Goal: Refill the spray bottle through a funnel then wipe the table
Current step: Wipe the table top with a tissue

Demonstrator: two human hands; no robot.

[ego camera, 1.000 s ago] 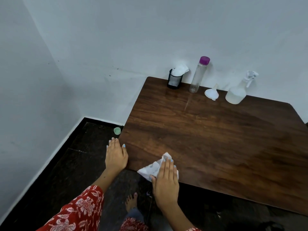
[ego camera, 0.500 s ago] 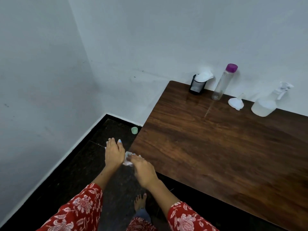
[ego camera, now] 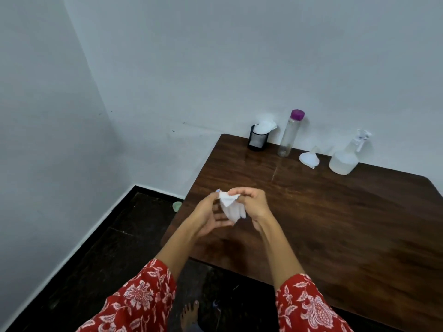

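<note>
A crumpled white tissue [ego camera: 230,208] is held between both hands, lifted above the left part of the dark wooden table [ego camera: 335,224]. My left hand [ego camera: 208,218] cups it from below and the left. My right hand [ego camera: 254,204] pinches its top edge. Along the back wall stand a clear spray bottle [ego camera: 345,159] with a white trigger head, a white funnel [ego camera: 309,159] lying on its side, and a tall clear bottle with a purple cap [ego camera: 290,134].
A black mesh holder with white tissues [ego camera: 259,137] stands at the table's back left corner. A small green cap [ego camera: 177,206] lies on the dark floor by the table's left edge. White walls enclose the corner. My bare foot [ego camera: 189,312] shows below.
The tissue left the table's near edge and now sits raised between both hands over the table. My left hand came off the edge to join it. The view shifted left.
</note>
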